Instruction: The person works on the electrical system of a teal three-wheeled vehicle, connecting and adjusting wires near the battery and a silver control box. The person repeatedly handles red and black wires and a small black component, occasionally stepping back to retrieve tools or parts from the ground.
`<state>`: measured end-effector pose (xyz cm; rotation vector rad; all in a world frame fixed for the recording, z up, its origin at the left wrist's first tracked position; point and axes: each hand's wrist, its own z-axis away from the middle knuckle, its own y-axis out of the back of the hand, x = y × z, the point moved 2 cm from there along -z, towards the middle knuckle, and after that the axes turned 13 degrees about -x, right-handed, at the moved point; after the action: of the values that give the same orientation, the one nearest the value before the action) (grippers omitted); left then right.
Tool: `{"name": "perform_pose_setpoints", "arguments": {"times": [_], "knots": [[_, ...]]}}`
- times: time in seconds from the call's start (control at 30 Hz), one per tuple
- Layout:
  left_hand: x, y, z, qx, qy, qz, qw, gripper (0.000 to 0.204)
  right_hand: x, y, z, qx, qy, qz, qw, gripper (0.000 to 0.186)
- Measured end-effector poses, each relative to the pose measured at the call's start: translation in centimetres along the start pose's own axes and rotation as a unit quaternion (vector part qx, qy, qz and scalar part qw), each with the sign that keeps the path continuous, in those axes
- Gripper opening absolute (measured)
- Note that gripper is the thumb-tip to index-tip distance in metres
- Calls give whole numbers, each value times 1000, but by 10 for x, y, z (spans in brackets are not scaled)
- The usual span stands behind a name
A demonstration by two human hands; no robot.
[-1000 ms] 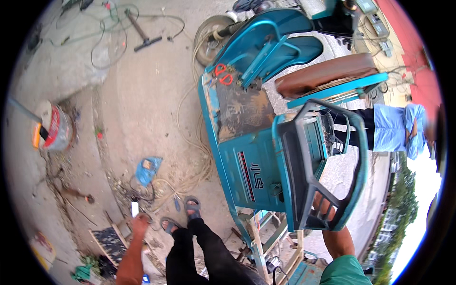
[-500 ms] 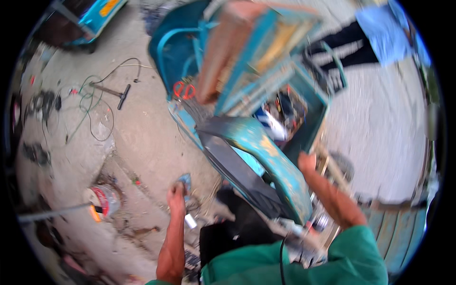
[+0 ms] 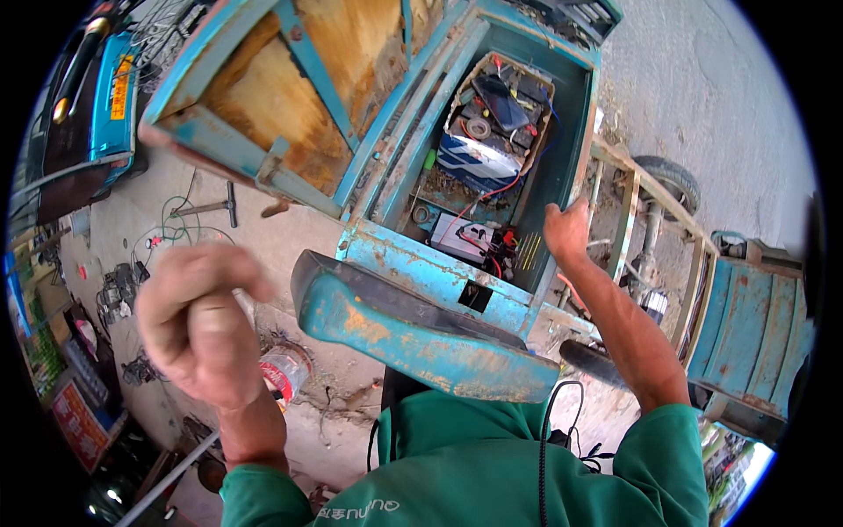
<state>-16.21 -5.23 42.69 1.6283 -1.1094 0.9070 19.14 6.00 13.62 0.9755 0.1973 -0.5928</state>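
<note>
I judge the opening-up done: the seat lid (image 3: pixel 255 88) stands tipped up at far left, leaving the compartment (image 3: pixel 566 132) open. Whatever is left looks to be inside, where a box of loose parts (image 3: pixel 479 162) sits toward the far end and a silver device (image 3: pixel 457 235) toward the near end. My right hand (image 3: pixel 566 230) is at the compartment's right rim, fingers curled; my left hand (image 3: pixel 206 325), blurred, hangs at left, fingers bent. I can't tell whether either grips anything.
</note>
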Motion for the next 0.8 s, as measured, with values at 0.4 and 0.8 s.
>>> {"name": "perform_pose_setpoints", "arguments": {"times": [0.4,0.8], "knots": [[-59,-98,-99,-462,81,-148,870,36,0,19,6,5,-25,-13,1000,39],[-156,-125,-79,-505,243,-142,816,30,6,37,8,-115,-48,-158,980,55]]}}
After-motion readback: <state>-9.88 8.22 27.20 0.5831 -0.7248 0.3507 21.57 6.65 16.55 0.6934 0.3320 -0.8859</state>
